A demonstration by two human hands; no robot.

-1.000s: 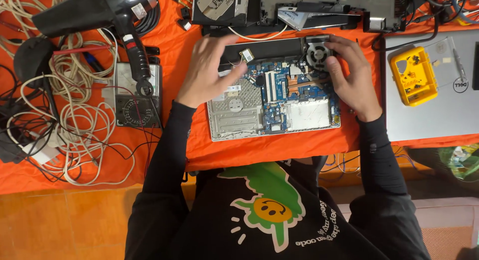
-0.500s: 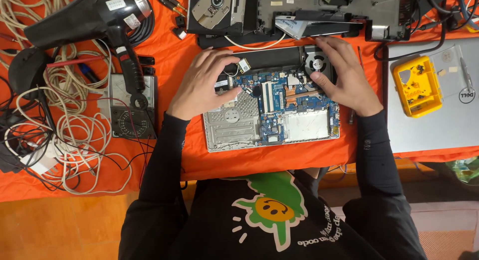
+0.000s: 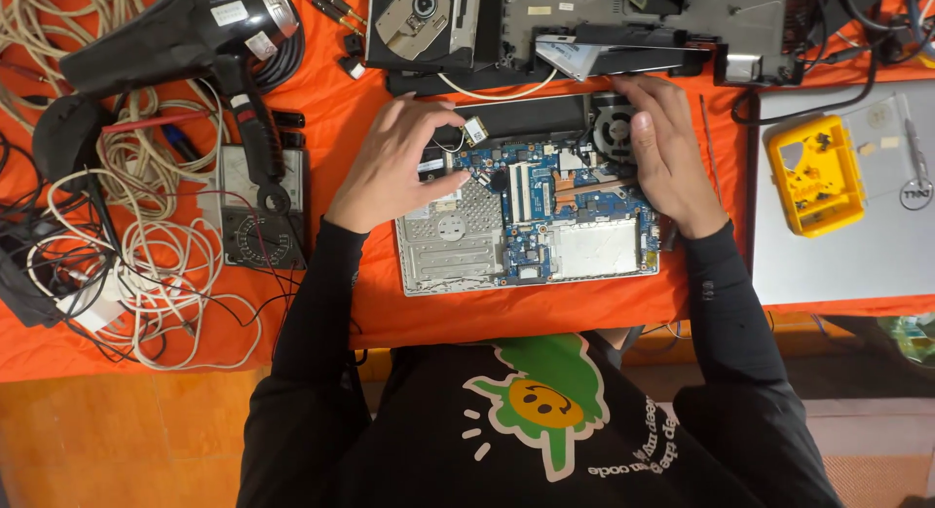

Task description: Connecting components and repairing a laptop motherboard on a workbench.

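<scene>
Now, opened laptop base (image 3: 531, 230) between both hands — fingers (image 3: 443, 182) on its corners

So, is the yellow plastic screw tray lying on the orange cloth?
No, the yellow plastic screw tray rests on the closed silver laptop, not on the orange cloth.

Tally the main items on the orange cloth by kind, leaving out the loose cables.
Opened laptop base with circuit board, under the left hand and right hand: 1
Closed silver laptop: 1
Yellow parts tray: 1
Black hair dryer: 1
Analogue meter: 1
Disc drive: 1
Total: 6
</scene>
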